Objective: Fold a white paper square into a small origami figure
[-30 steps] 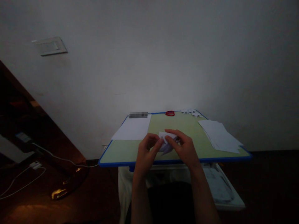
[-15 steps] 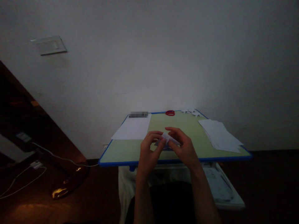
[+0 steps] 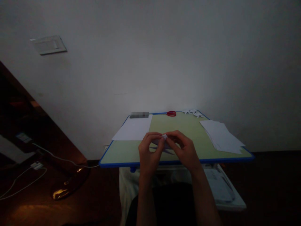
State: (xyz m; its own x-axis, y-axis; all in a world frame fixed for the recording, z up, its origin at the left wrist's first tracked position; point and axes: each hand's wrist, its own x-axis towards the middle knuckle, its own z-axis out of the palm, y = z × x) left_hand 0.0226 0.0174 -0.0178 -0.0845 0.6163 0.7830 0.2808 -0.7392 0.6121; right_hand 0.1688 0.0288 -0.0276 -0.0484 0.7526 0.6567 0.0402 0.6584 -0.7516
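Between my hands, over the front part of the green table [image 3: 127, 153], is a small piece of folded white paper [image 3: 166, 146]. My left hand [image 3: 150, 150] pinches it with thumb and fingertips from the left. From the right, my right hand [image 3: 183, 149] pinches the same paper near its top. Pointed flaps stick out below the fingers; the fingers cover much of the upper folds. Both hands are close together, fingertips nearly touching.
White sheets [image 3: 134, 128] lie at the table's left, under a blurred dark bar [image 3: 139, 115]. Red-handled scissors [image 3: 171, 113] and folded paper pieces [image 3: 193, 112] lie along the back. A stack of paper [image 3: 221, 136] sits at the right. Below is a pale drawer [image 3: 231, 205].
The folded paper has turned between my fingers, so its pointed flaps now hang lower. My right fingers have closed in toward my left fingertips at its top.
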